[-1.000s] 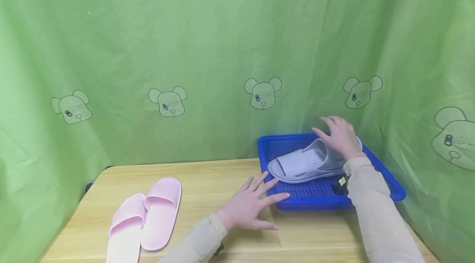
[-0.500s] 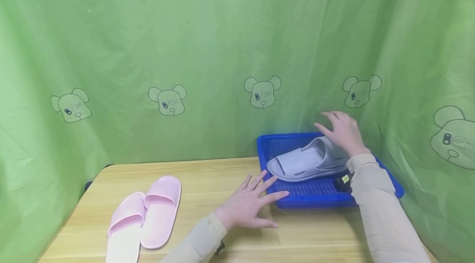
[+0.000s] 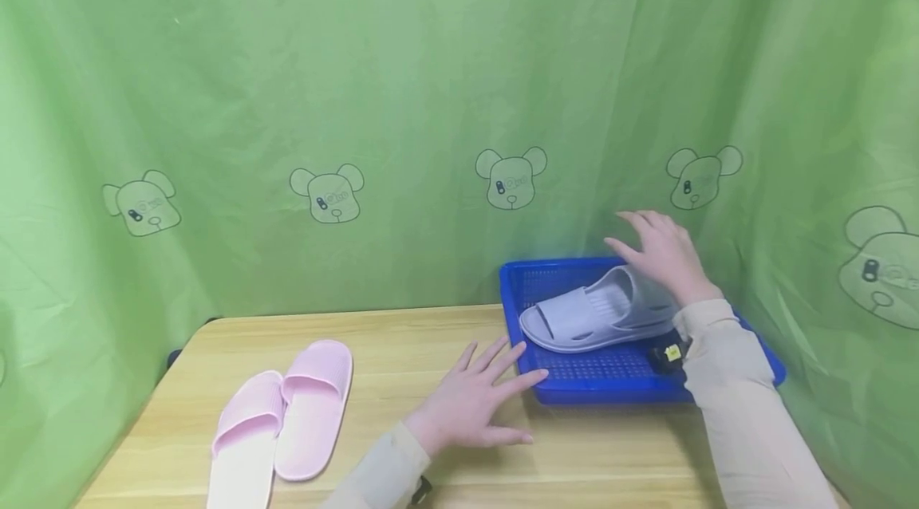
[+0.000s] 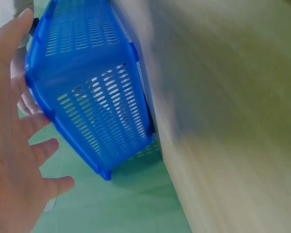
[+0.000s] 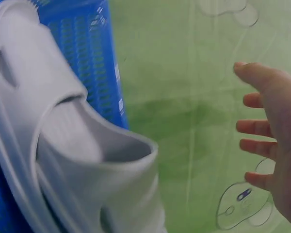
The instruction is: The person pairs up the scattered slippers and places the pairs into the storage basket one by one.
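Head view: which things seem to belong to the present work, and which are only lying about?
Likely part of the work:
blue basket
grey slippers, in the basket
left hand, near the basket
right hand, near the grey slippers

Probably only lying about:
pink slippers, on the table

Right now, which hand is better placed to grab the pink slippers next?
Probably the left. The left hand is nearer the pink slippers, on their side of the basket, its fingers spread. The right hand is farther off and would likely have to cross the basket.
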`<state>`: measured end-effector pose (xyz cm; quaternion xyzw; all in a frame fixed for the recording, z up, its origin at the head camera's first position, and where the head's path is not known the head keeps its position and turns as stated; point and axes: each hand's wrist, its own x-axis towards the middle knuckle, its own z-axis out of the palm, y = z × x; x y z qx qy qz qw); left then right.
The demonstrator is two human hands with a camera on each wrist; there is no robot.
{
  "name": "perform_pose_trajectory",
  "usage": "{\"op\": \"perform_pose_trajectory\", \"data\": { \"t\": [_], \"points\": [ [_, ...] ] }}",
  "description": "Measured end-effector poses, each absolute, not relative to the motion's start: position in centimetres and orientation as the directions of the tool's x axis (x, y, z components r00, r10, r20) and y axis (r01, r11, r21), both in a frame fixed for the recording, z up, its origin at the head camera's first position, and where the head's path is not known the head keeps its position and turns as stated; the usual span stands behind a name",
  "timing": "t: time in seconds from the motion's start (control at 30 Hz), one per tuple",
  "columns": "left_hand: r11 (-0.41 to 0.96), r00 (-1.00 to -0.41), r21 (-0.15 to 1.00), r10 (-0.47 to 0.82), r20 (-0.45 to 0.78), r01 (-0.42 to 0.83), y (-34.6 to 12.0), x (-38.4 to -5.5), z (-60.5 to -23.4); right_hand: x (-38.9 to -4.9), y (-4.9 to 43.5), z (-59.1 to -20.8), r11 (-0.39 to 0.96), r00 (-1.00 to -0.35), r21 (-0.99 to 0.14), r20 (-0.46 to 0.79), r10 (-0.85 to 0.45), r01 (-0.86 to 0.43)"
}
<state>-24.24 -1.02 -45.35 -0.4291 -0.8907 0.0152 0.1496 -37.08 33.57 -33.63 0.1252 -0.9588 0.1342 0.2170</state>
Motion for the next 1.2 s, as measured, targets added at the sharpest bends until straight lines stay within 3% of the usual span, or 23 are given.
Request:
{"op": "perform_pose_trajectory", "data": {
  "t": [0.73, 1.0, 1.2],
  "points": [
    [0.705, -0.643, -0.072, 0.679, 0.356, 0.705, -6.0, -22.0, -44.2, -32.7, 29.2, -31.7, 0.921, -0.89, -0.167, 0.363, -0.275, -0.352],
    [0.735, -0.659, -0.045, 0.632, 0.407, 0.677, -7.6, -21.6, -43.6, -31.6, 28.0, -31.9, 0.906, -0.871, -0.177, 0.396, -0.292, -0.384],
    [0.768, -0.706, 0.004, 0.588, 0.395, 0.641, -8.7, -21.6, -43.6, -31.1, 26.8, -32.5, 0.893, -0.847, -0.183, 0.437, -0.301, -0.412]
  ]
}}
